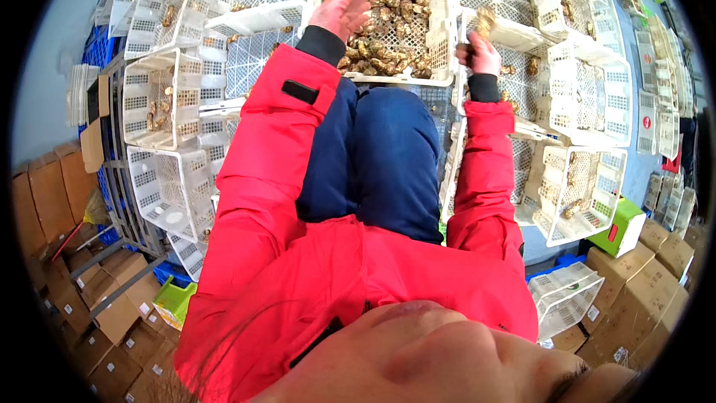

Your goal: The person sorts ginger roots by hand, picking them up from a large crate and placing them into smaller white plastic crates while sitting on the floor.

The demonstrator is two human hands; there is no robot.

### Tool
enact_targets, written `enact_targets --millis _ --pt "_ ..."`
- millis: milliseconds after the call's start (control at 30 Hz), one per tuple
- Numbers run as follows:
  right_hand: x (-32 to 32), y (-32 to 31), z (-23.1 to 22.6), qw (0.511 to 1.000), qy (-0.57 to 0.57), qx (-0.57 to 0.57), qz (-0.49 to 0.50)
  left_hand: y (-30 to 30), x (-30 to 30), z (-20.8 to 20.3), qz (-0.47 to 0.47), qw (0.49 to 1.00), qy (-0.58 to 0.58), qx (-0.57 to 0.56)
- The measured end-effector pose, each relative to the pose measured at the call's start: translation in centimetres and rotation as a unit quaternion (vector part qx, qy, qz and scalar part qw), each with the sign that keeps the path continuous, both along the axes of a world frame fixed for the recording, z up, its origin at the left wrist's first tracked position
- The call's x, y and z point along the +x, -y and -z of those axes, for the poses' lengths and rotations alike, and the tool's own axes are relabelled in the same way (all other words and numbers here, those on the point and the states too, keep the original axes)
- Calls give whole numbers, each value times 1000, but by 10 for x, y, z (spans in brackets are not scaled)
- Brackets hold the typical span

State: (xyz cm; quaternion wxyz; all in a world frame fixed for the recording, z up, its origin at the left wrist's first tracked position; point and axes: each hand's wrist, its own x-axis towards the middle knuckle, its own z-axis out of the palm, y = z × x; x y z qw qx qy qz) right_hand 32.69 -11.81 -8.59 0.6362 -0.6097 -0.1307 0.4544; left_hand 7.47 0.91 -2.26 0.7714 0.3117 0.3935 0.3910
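Mushroom pile: at twelve o'clock, heaped in a white mesh crate; both cut off by the upper edge.
Left hand: at twelve, over the crate's left side, fingers stretched inward; fingertips blurred, so cannot tell whether gripping anything.
Right hand: at one o'clock, outside the crate's right rim, closed on a pale mushroom, well apart from the left; dark patch beside the fingers too blurred to name.
In the way: red sleeves and navy trousers, covering much between twelve and six.
Around: side crates toward ten and two; cardboard boxes at four and eight, cut off by the black rim.
Counted: two hands, one heaped crate, one mushroom held; pile too dense to count.
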Motion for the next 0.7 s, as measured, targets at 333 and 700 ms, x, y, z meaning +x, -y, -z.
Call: enact_targets --millis 333,700 --pt "50 14 70 985 102 -33 138 -6 -48 -15 -136 985 108 16" --pt "-111 -188 100 705 568 -147 -399 -1 -67 -25 -141 987 63 34"
